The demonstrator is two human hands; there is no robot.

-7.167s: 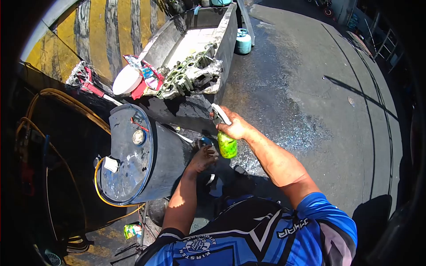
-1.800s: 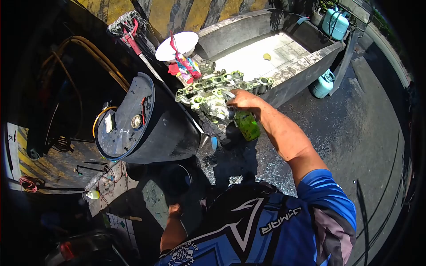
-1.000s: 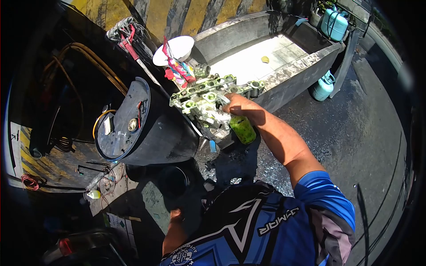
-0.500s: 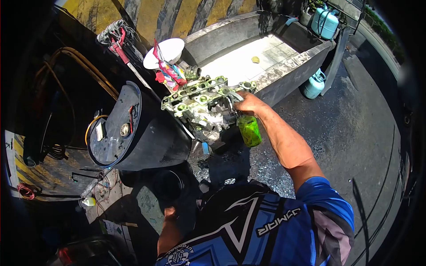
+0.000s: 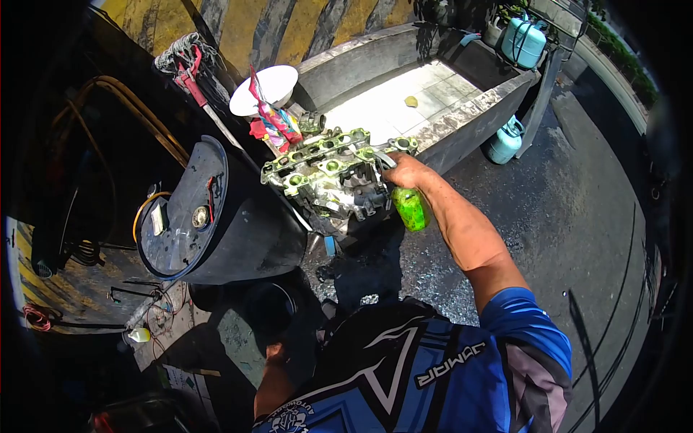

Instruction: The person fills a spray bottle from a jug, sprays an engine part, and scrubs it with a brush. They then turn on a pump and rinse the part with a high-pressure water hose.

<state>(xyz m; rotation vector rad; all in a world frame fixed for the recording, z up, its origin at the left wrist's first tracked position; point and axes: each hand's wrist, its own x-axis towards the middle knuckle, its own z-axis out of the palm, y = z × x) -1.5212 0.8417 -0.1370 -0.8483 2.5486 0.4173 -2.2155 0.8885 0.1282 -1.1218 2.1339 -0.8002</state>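
Note:
My right hand (image 5: 406,172) is wrapped round the neck of a spray bottle (image 5: 410,212) of bright green liquid. The bottle's head points at a metal engine intake manifold (image 5: 328,169) with a row of round ports, wet with greenish foam in places. That manifold sits at the near corner of a concrete basin, just left of my hand. Low in the shade, my left hand (image 5: 274,351) is near a dark bucket (image 5: 291,302); its fingers are lost in shadow, and anything in them is hidden.
Left of the manifold stands a dark drum (image 5: 253,245) with small tools on its lid (image 5: 170,238). A white bowl (image 5: 278,83), a colourful packet (image 5: 273,119) and a mop (image 5: 191,76) are behind. The tiled basin (image 5: 469,119) extends right, with blue-green gas cylinders (image 5: 505,141) beyond.
The spray bottle has tilted slightly and its green liquid looks brighter. My right hand keeps its hold beside the manifold. The whole view has shifted a little.

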